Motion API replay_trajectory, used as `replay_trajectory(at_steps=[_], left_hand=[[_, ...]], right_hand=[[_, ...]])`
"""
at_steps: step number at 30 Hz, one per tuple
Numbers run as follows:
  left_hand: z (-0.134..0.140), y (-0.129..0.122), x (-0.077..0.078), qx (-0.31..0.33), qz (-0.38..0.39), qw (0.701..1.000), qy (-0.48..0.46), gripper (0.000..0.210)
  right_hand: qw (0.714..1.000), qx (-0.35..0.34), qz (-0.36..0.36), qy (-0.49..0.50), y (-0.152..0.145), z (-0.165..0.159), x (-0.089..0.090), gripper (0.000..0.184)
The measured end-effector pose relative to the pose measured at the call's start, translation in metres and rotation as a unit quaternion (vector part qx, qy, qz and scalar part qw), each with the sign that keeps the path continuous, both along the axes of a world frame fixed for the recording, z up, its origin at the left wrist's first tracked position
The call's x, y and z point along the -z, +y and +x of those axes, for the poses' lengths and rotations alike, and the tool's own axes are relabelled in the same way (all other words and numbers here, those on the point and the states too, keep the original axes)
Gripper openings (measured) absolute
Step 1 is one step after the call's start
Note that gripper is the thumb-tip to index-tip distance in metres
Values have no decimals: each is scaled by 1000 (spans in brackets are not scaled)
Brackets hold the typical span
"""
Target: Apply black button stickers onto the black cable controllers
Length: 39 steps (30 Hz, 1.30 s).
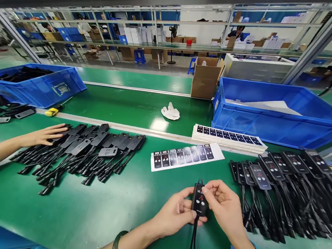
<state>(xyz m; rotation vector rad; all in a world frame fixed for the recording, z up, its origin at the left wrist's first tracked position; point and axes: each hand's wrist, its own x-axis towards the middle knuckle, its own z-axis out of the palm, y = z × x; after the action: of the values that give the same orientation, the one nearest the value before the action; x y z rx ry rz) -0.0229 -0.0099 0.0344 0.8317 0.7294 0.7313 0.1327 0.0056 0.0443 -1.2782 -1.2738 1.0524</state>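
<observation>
My left hand (171, 214) is wrapped round a small black controller (199, 205), thumb at its lower edge and fingers behind. The controller stands nearly upright, its face bearing a label with red marks and white buttons; two black cables hang from its bottom end. My right hand (225, 206) is closed at the controller's upper right, thumb and forefinger pressed on the label's edge. Just beyond lies a sheet of labels (174, 159) with dark printed stickers. To the right is a pile of labelled controllers (261, 178), their cables towards me.
At left, another person's hand (46, 135) touches a pile of controllers without such labels (82, 146). Label sheets are stacked (228, 140) before a blue bin (246, 118). Beyond are a white glove (171, 112), a cardboard box (204, 82), another blue bin (40, 91) and a yellow-handled tool (51, 112).
</observation>
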Motion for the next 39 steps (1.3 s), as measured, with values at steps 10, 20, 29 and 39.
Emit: replay_trajectory(at_steps=[10,20,29,39], left_hand=[[1,-1,4,2,27,1000,3,61],[0,-1,2,-4,30,1000,5,57],[-6,9,-1,-48,-30,998,-35,39],[0,11,3,-83,28,995,37,44]], right_hand=[[1000,14,-5,-1,0,0,1,24],[998,21,-3,-53,0,4,14,34],[990,-96,-12,-103,1,0,24,54],[983,-149,16,-103,-6,-6,27,50]])
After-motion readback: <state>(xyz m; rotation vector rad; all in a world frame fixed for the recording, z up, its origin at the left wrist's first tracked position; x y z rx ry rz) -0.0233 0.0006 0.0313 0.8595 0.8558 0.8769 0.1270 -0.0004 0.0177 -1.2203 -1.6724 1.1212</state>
